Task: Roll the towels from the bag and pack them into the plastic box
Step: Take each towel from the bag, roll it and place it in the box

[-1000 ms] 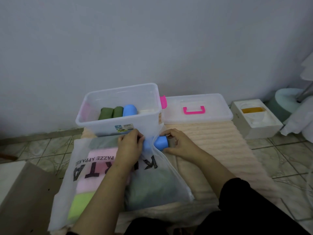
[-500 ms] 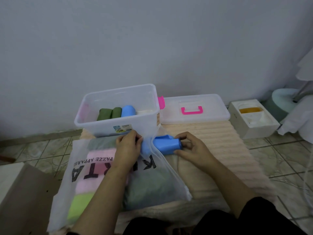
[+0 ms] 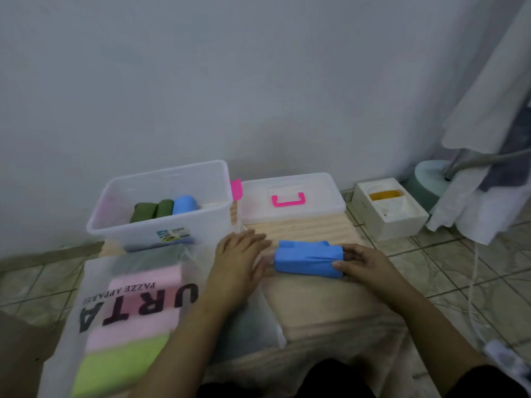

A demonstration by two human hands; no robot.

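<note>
While the folded blue towel (image 3: 309,261) lies on the ribbed beige mat (image 3: 310,228) at centre frame, both hands work it: right hand (image 3: 365,264) pinches its right end, left hand (image 3: 238,264) rests flat and relaxed at its left end, fingers touching the cloth, gripping nothing that I can see.

Largest first: translucent white plastic bag with black lettering (image 3: 138,303), lower left, holds pink, lime and dark folded towels. Clear plastic box (image 3: 161,202), upper left of centre, holds two dark green rolls (image 3: 152,209) and one blue roll (image 3: 185,204), with room beside them on the right. Clear lid with pink handle (image 3: 290,196) lies flat just right of the box.

Risks, as I judge them:
- Towel is uneven at the top edge; rolling it as it lies would likely give a lopsided, loose roll that springs open in the box.
- Left forearm crosses the bag mouth, so dragging it could pull the bag onto the rolling area.

White foam block (image 3: 388,209) and hanging white cloth (image 3: 485,139), right side, are well apart and block nothing.
</note>
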